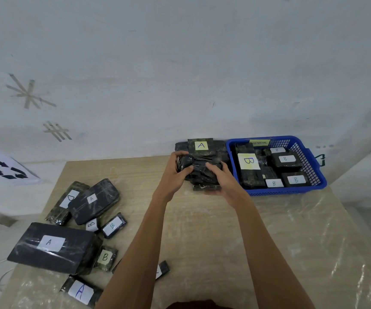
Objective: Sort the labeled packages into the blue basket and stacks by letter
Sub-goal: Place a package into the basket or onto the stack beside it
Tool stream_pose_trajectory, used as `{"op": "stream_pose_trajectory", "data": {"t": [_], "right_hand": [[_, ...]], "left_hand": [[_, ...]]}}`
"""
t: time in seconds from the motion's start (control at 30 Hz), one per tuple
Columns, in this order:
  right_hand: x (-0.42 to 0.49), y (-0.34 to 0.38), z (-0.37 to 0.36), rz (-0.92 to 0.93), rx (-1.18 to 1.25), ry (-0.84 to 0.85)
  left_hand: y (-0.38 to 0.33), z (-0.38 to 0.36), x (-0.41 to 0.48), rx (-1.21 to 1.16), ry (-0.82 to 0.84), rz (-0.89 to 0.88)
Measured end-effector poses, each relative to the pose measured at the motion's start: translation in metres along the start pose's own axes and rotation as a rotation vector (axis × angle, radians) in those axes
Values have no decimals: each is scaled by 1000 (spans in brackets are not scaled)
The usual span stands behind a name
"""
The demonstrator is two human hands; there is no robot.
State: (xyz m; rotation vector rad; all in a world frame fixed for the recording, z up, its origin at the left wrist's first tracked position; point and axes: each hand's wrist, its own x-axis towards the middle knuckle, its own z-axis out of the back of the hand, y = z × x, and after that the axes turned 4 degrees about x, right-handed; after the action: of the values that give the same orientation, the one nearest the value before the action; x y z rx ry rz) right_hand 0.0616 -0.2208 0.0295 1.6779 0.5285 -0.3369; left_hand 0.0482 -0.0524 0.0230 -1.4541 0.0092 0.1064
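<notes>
A yellow tag [259,142] on the blue basket [300,190] reads "ABNORMAL", the basket's packages [285,159] read "B", the rear package [201,145] reads "A", the loose packages [49,242] at left read "A", "B" or "D", and a white sheet [5,168] bears a recycling sign.

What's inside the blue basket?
The blue basket holds dark wrapped packages. Five labels show, and all read B. Whatever lies under the top packages is covered.
</notes>
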Motion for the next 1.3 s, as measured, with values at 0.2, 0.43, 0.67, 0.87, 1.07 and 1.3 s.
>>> {"op": "stream_pose_trajectory", "data": {"t": [0.2,0.43,0.67,0.87,1.07,1.3], "right_hand": [[1,0,9,-210,287,32],[0,-5,7,-17,151,-78],[-6,-5,3,206,-15,5],[-7,-3,-6,284,-79,27],[-1,-5,-6,334,-59,-32],[3,-6,-3,337,-38,-17]], "left_hand": [[-2,0,-3,132,53,-165],[-9,-1,-6,20,109,-33],[-6,-3,-2,-99,33,214],[0,0,-2,-118,-21,180],[2,0,-1,-72,18,123],[4,-2,2,-56,25,139]]}}
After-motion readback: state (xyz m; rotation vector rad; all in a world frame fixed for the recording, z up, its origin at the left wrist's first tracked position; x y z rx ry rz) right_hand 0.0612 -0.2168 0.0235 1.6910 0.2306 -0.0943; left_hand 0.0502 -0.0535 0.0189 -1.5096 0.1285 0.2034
